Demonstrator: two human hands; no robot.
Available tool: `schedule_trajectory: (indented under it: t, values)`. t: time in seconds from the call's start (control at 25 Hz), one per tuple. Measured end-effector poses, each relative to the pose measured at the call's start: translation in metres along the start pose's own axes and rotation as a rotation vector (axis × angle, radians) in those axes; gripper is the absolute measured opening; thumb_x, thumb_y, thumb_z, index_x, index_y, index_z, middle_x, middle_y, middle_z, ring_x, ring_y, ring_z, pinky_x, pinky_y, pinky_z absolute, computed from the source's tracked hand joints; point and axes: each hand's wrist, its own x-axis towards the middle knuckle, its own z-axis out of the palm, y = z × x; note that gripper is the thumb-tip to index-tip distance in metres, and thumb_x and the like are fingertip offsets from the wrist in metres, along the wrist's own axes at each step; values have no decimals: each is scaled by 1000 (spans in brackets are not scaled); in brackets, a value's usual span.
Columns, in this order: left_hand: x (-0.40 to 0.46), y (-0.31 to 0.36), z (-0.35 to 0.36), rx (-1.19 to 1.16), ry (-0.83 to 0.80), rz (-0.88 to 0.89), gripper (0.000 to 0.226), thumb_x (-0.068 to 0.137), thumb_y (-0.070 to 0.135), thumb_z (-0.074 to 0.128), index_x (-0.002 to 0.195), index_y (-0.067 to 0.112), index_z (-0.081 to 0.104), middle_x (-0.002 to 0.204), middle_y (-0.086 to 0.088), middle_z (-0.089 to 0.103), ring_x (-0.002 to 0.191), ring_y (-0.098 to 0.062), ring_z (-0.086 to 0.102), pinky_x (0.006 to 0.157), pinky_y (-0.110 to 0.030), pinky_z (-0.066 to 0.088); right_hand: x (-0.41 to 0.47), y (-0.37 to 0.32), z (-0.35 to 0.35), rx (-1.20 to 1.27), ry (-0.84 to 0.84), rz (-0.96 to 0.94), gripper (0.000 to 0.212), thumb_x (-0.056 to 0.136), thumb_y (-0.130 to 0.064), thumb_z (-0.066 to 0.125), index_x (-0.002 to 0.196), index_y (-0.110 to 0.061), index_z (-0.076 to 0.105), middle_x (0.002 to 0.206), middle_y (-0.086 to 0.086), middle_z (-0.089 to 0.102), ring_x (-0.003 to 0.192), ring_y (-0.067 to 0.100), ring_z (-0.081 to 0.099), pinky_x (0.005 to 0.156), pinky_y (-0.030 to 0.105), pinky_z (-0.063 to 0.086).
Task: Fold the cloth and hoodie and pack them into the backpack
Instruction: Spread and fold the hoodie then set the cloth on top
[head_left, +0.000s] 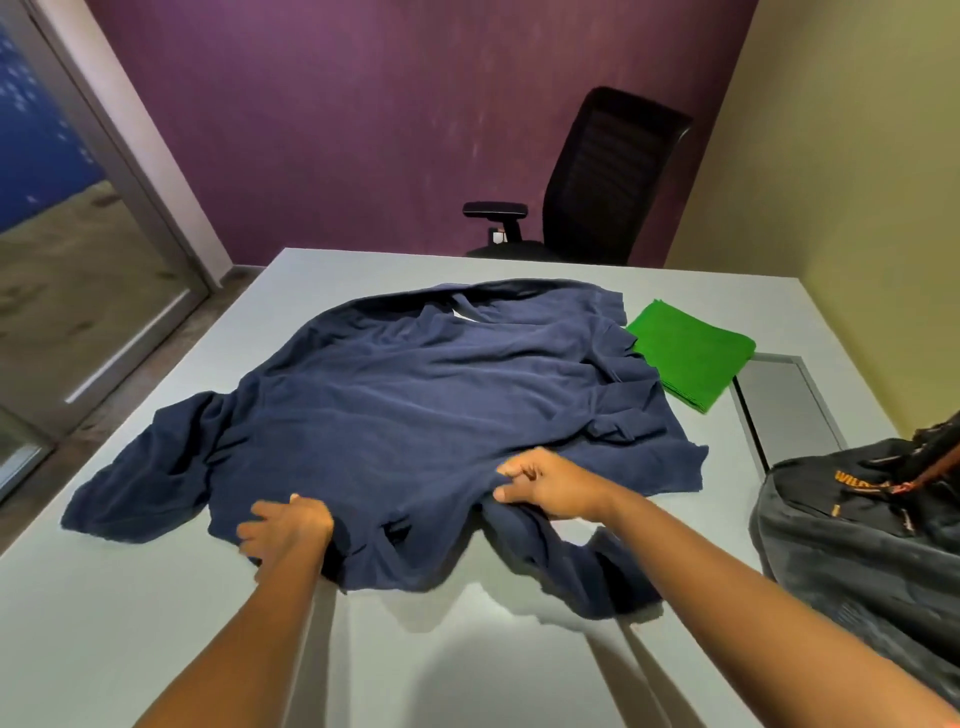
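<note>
A navy blue hoodie (415, 410) lies spread out across the middle of the grey table (156, 613), one sleeve trailing to the left and another bunched near the front right. My left hand (288, 530) grips the near hem of the hoodie. My right hand (545, 483) pinches a fold of the same hoodie further right. A folded green cloth (691, 353) lies flat beyond the hoodie's right side. At the right edge of the table sits a dark grey backpack (857, 545) with orange lettering.
A black office chair (597, 182) stands behind the table's far edge against the purple wall. A grey cable hatch (784, 405) is set into the table between the green cloth and the backpack. A glass door is at the left.
</note>
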Motion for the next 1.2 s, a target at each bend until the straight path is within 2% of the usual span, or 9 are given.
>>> schedule_trajectory:
  t: [0.28, 0.44, 0.64, 0.76, 0.88, 0.96, 1.04, 1.12, 1.2]
  values:
    - [-12, -14, 12, -784, -442, -525, 50, 91, 35, 43, 136, 14, 42, 136, -6, 49, 118, -27, 51, 91, -39, 44, 26, -75, -27, 520, 86, -140, 22, 95, -4, 43, 90, -11, 63, 83, 0, 66, 76, 10, 61, 74, 23, 49]
    - [-19, 14, -12, -1088, -696, -433, 48, 100, 36, 32, 133, 3, 43, 123, -8, 45, 125, -30, 43, 107, -36, 32, 38, -87, -11, 318, -41, -68, 20, 98, -14, 43, 86, -20, 58, 82, -1, 57, 77, 13, 53, 75, 27, 45]
    - [25, 18, -25, -828, -457, -327, 16, 99, 11, 37, 105, 9, 51, 88, -12, 52, 60, -19, 42, 36, -18, 48, 42, -26, -9, -321, 8, 172, 37, 96, -34, 47, 91, 0, 62, 94, 14, 65, 82, 21, 58, 78, 35, 48]
    - [35, 6, -21, -660, -433, -287, 36, 97, 11, 36, 131, 3, 43, 118, -19, 55, 78, -34, 57, 75, -46, 53, 23, 29, -22, -899, 106, 350, 51, 84, -41, 62, 124, -11, 51, 129, 12, 50, 118, 30, 47, 95, 40, 41]
    - [24, -1, -18, -689, -504, -363, 43, 97, 10, 37, 140, 12, 35, 139, -15, 46, 120, -40, 48, 91, -55, 45, 2, 70, -18, -992, 7, 507, 84, 80, -44, 67, 146, -28, 19, 152, 5, 21, 135, 31, 29, 105, 51, 29]
    - [18, -1, -15, -719, -501, -393, 41, 97, 11, 39, 138, 14, 37, 136, -15, 49, 122, -39, 47, 90, -51, 46, -6, 88, -12, -1111, 163, 416, 69, 82, -26, 68, 142, -21, 33, 139, 11, 43, 123, 30, 46, 96, 51, 39]
    - [16, -1, -18, -739, -465, -384, 40, 98, 12, 39, 138, 11, 37, 138, -15, 47, 124, -37, 47, 89, -46, 46, -12, 99, -15, -1237, 397, 274, 42, 48, -8, 89, 84, -9, 69, 78, 10, 65, 72, 28, 65, 53, 40, 53]
    - [19, -9, -25, -794, -455, -400, 42, 99, 13, 41, 140, 8, 36, 141, -13, 44, 127, -35, 44, 91, -45, 42, -20, 109, -27, -1159, 580, 235, 44, 23, 3, 90, 49, -10, 57, 48, 6, 52, 43, 27, 55, 31, 27, 36]
    - [40, -21, -28, -892, -364, -488, 57, 88, 5, 52, 142, 6, 34, 146, -15, 39, 131, -33, 39, 101, -43, 38, -26, 111, -39, -1115, 690, 224, 39, 30, 10, 86, 51, -7, 58, 49, 9, 52, 44, 31, 55, 33, 28, 36]
